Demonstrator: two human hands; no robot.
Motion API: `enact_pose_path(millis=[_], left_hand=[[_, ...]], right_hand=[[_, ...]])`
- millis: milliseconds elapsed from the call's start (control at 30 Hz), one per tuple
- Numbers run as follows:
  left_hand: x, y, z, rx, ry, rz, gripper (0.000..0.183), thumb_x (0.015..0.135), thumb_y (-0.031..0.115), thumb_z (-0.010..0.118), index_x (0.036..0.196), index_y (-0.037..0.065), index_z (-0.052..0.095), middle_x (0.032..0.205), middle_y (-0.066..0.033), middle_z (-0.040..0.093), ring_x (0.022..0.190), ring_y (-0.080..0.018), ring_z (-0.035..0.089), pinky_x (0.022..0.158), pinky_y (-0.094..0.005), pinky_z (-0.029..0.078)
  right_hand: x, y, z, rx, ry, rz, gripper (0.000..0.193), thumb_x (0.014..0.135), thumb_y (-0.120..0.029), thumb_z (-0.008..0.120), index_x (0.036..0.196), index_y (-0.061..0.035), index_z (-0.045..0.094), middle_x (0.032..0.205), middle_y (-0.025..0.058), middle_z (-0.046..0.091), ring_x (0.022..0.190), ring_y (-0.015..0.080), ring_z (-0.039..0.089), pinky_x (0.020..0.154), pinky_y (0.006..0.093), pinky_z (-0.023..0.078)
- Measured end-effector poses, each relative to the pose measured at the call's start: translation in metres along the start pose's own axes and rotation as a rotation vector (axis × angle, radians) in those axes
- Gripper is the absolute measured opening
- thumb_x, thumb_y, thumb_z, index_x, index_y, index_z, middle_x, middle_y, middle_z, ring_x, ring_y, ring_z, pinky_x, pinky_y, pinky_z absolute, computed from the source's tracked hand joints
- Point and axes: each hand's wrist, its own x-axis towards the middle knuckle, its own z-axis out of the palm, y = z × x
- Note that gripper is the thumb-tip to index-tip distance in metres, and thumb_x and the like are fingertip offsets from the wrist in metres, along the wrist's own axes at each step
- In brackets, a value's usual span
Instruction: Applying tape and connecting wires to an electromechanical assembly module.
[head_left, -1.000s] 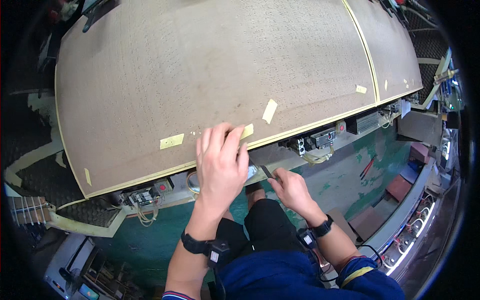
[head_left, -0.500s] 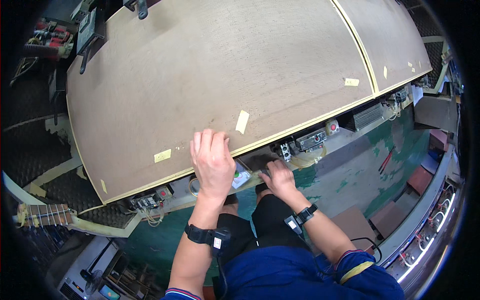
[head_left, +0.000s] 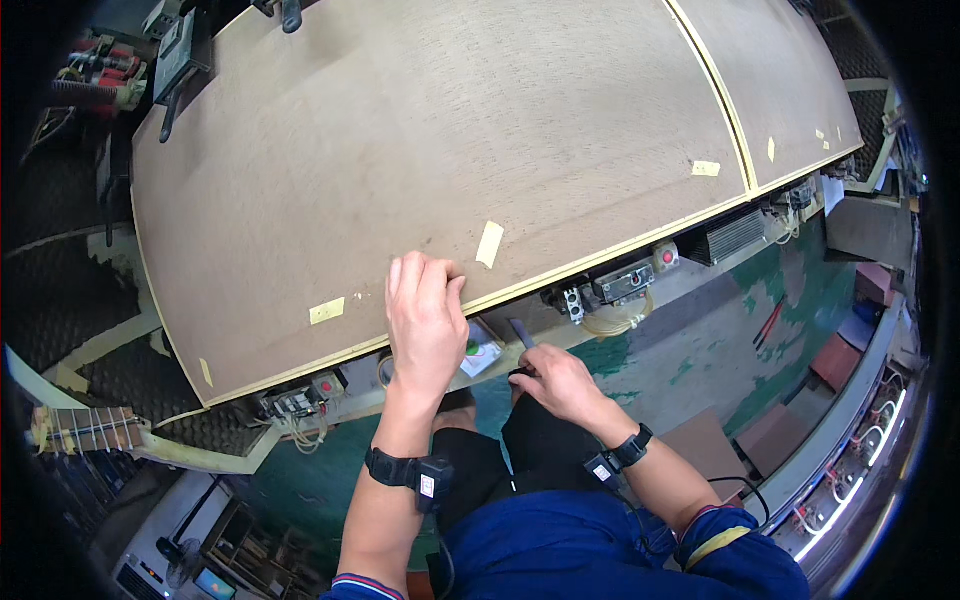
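Observation:
A large brown panel (head_left: 560, 130) with pale yellow edging lies in front of me. My left hand (head_left: 424, 320) is on its near edge, fingers bent and close together, the tips down on the surface. What those fingertips may pinch is hidden. Just off the edge, lower and to the right, my right hand (head_left: 562, 382) is closed round a flat-bladed tool (head_left: 521, 333). Its narrow grey blade points up toward the panel; whether it is a knife or a scraper I cannot tell. Yellow tape pieces (head_left: 489, 245) stick to the panel.
Below the panel's edge are a metal clamp-like fitting (head_left: 625, 284), a red push button (head_left: 667, 257) and coiled pale tubing (head_left: 612, 325). A small white packet (head_left: 481, 357) lies on the ledge between my hands. Black-handled levers (head_left: 170, 115) stand at the far left.
My right hand has drawn back toward me and slightly right, and the blade of its tool now shows. The left hand stays almost in place on the panel edge.

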Motion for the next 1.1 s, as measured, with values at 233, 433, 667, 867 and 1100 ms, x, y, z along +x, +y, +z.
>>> enact_pose_path(millis=[233, 433, 667, 867, 1100], left_hand=[[0.003, -0.006, -0.004, 0.047, -0.031, 0.066, 0.012, 0.088, -0.006, 0.072, 0.093, 0.000, 0.063, 0.094, -0.0166, 0.058, 0.093, -0.0390, 0.057, 0.081, -0.0485, 0.048], [-0.003, -0.009, -0.023, -0.105, -0.076, 0.042, 0.010, 0.095, -0.008, 0.066, 0.097, 0.001, 0.061, 0.095, -0.0130, 0.060, 0.093, -0.0303, 0.061, 0.081, -0.0391, 0.049], [-0.057, -0.007, -0.050, -0.956, 0.040, -0.670, 0.018, 0.097, -0.014, 0.068, 0.110, -0.003, 0.063, 0.100, -0.0105, 0.073, 0.087, -0.0141, 0.069, 0.074, -0.0271, 0.055], [-0.094, -0.013, -0.056, -0.888, -0.101, -0.663, 0.013, 0.095, -0.014, 0.072, 0.105, -0.007, 0.072, 0.101, -0.0110, 0.072, 0.083, -0.0136, 0.068, 0.073, -0.0272, 0.057], [-0.104, -0.024, -0.053, -0.885, -0.147, -0.649, 0.008, 0.103, -0.008, 0.065, 0.105, -0.005, 0.072, 0.097, -0.0073, 0.070, 0.078, -0.0093, 0.065, 0.064, -0.0234, 0.052]], right_hand=[[0.007, -0.031, -0.015, 0.018, -0.017, -0.082, 0.031, 0.097, -0.026, 0.079, 0.107, 0.0001, 0.067, 0.102, 0.0212, 0.068, 0.098, 0.0438, 0.069, 0.084, 0.0521, 0.056], [0.007, -0.046, -0.025, 0.063, -0.053, -0.082, 0.029, 0.097, -0.024, 0.079, 0.106, -0.0003, 0.067, 0.096, 0.0199, 0.067, 0.092, 0.0432, 0.068, 0.081, 0.0517, 0.056], [0.033, -0.093, -0.065, 0.158, 0.083, -0.257, 0.023, 0.090, -0.004, 0.082, 0.095, -0.0004, 0.060, 0.084, 0.0178, 0.064, 0.078, 0.0389, 0.068, 0.068, 0.0469, 0.054], [0.092, -0.117, -0.067, 0.051, 0.381, -0.328, 0.014, 0.094, -0.002, 0.077, 0.100, -0.0022, 0.065, 0.081, 0.0165, 0.065, 0.077, 0.0412, 0.069, 0.070, 0.0473, 0.055], [0.107, -0.120, -0.056, -0.199, 0.461, -0.308, 0.009, 0.095, -0.004, 0.073, 0.101, -0.0026, 0.068, 0.091, 0.0170, 0.065, 0.086, 0.0409, 0.069, 0.074, 0.0494, 0.056]])
